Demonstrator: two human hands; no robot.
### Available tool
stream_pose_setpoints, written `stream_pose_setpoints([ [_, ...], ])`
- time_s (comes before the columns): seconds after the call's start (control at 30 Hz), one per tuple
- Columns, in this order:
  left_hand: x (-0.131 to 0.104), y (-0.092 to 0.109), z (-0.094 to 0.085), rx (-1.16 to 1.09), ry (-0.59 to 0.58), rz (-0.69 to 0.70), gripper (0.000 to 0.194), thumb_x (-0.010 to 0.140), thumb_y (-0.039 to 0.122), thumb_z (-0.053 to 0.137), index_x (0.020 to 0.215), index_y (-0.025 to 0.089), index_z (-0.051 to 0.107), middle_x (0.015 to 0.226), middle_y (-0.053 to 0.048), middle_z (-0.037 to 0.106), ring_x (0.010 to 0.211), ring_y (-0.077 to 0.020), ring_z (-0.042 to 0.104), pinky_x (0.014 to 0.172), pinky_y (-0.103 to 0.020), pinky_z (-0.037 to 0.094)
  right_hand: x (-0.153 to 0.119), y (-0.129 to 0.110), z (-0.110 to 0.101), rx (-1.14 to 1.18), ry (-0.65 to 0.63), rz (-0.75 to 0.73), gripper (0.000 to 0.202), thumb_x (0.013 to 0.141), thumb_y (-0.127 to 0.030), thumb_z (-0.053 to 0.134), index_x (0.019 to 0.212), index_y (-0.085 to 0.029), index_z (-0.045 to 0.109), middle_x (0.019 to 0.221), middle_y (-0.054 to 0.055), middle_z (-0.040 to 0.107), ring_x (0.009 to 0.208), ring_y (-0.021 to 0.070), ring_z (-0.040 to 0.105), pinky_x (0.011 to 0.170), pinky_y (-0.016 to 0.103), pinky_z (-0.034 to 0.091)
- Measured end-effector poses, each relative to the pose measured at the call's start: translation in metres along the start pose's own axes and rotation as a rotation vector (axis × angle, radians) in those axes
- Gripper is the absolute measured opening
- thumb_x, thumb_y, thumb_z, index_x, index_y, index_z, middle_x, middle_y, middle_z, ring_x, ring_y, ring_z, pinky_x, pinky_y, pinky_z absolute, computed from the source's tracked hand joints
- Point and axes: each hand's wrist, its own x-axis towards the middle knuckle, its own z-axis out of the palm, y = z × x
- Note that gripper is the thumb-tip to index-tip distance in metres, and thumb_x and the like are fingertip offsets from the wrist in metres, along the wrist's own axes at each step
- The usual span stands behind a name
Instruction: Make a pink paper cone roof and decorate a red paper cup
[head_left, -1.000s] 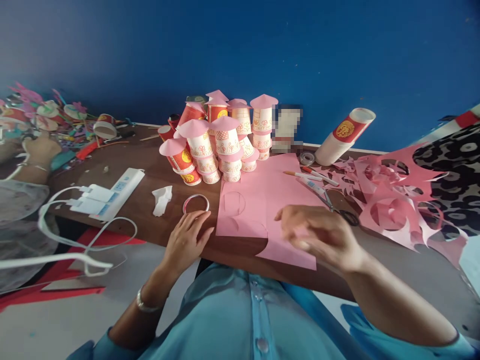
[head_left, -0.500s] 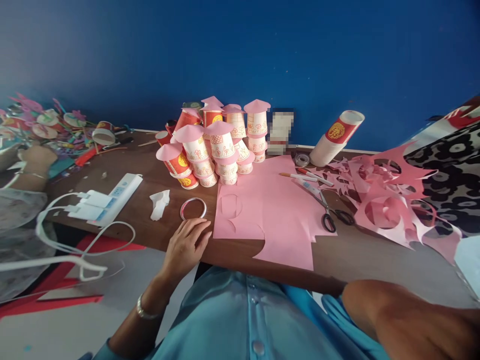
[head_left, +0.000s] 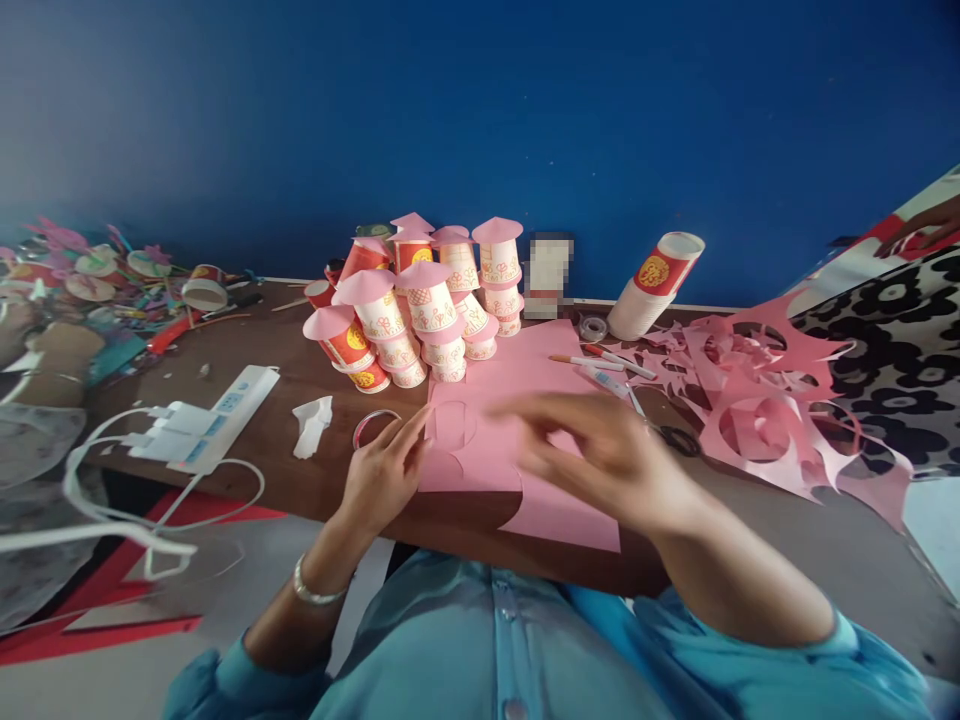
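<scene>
Pink paper sheets [head_left: 562, 500] lie on the brown table, with curved outlines and cut edges at their left part. My left hand [head_left: 386, 470] rests at the left edge of the sheets, fingers stretched out, nothing visible in it. A roll of tape [head_left: 367, 428] is partly behind its fingers. My right hand [head_left: 600, 450] is blurred above the sheets, fingers pointing left; whether it holds anything cannot be made out. Black-handled scissors [head_left: 679, 440] lie partly hidden behind it. Stacked paper cups [head_left: 435, 300] with pink cone tops stand behind the sheets.
Pink paper scraps [head_left: 765, 400] and a leaning cup stack [head_left: 637, 310] are at the right. Pens [head_left: 589, 361] lie on the sheets. At the left are a power strip [head_left: 232, 410] with white cables, a crumpled white paper [head_left: 311, 425] and another person's arm [head_left: 64, 355].
My right hand has come in from the lower right to above the pink sheets. My left hand has shifted slightly right, to the sheets' edge. The view has moved a little.
</scene>
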Motion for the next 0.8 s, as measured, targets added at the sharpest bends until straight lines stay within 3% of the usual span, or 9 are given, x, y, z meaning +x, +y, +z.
stream_pose_setpoints([
  [0.13, 0.017, 0.013, 0.007, 0.009, -0.054, 0.057, 0.036, 0.107, 0.025, 0.056, 0.139, 0.019, 0.069, 0.092, -0.004, 0.078, 0.075, -0.0176, 0.075, 0.061, -0.026, 0.051, 0.053, 0.027, 0.030, -0.013, -0.096, 0.352, 0.081, 0.097, -0.029, 0.071, 0.168, -0.011, 0.038, 0.071, -0.006, 0.062, 0.068, 0.0153, 0.058, 0.067, 0.027, 0.046],
  [0.2, 0.015, 0.011, 0.007, 0.028, -0.043, 0.054, 0.034, 0.107, 0.024, 0.055, 0.137, 0.018, 0.070, 0.093, -0.004, 0.079, 0.076, -0.0180, 0.076, 0.061, -0.026, 0.052, 0.060, 0.039, 0.039, 0.127, -0.147, 0.341, 0.086, 0.098, -0.032, 0.070, 0.171, -0.013, 0.029, 0.074, -0.006, 0.064, 0.072, 0.0158, 0.062, 0.071, 0.027, 0.049],
  [0.27, 0.006, 0.003, 0.005, 0.045, -0.031, 0.029, 0.032, 0.107, 0.025, 0.055, 0.134, 0.019, 0.071, 0.092, -0.004, 0.079, 0.075, -0.0176, 0.076, 0.062, -0.026, 0.053, 0.052, 0.045, 0.042, 0.165, -0.233, 0.258, 0.075, 0.099, -0.039, 0.071, 0.166, -0.018, 0.044, 0.079, -0.004, 0.067, 0.074, 0.0158, 0.064, 0.073, 0.027, 0.050],
  [0.37, -0.011, -0.013, 0.001, 0.077, -0.008, -0.046, 0.030, 0.108, 0.031, 0.057, 0.130, 0.020, 0.074, 0.083, -0.002, 0.076, 0.070, -0.0168, 0.074, 0.061, -0.026, 0.053, 0.029, 0.049, 0.041, -0.060, -0.339, 0.252, 0.051, 0.100, -0.037, 0.072, 0.148, -0.020, 0.067, 0.086, 0.001, 0.076, 0.078, 0.0176, 0.069, 0.078, 0.029, 0.051],
  [0.47, -0.025, -0.028, -0.006, 0.104, 0.019, -0.124, 0.028, 0.107, 0.033, 0.058, 0.124, 0.020, 0.076, 0.080, -0.002, 0.074, 0.069, -0.0164, 0.073, 0.062, -0.026, 0.053, 0.008, 0.051, 0.038, -0.339, -0.378, 0.340, 0.047, 0.099, -0.028, 0.072, 0.145, -0.021, 0.070, 0.102, 0.008, 0.083, 0.095, 0.0235, 0.077, 0.089, 0.034, 0.055],
  [0.63, -0.035, -0.046, -0.018, 0.207, 0.053, -0.287, 0.029, 0.105, 0.035, 0.059, 0.124, 0.020, 0.076, 0.083, -0.004, 0.071, 0.076, -0.0200, 0.071, 0.066, -0.029, 0.051, -0.012, 0.055, 0.032, -0.591, -0.405, 0.375, 0.041, 0.106, -0.029, 0.063, 0.145, -0.022, 0.069, 0.126, 0.012, 0.082, 0.114, 0.0285, 0.079, 0.101, 0.039, 0.059],
  [0.8, -0.029, -0.065, -0.023, 0.379, 0.004, -0.521, 0.044, 0.104, 0.044, 0.057, 0.134, 0.015, 0.072, 0.117, -0.020, 0.072, 0.109, -0.0364, 0.069, 0.083, -0.043, 0.055, -0.027, 0.062, 0.029, -0.708, -0.414, 0.339, 0.039, 0.108, -0.026, 0.057, 0.145, -0.022, 0.068, 0.137, 0.011, 0.078, 0.117, 0.0289, 0.079, 0.096, 0.039, 0.062],
])
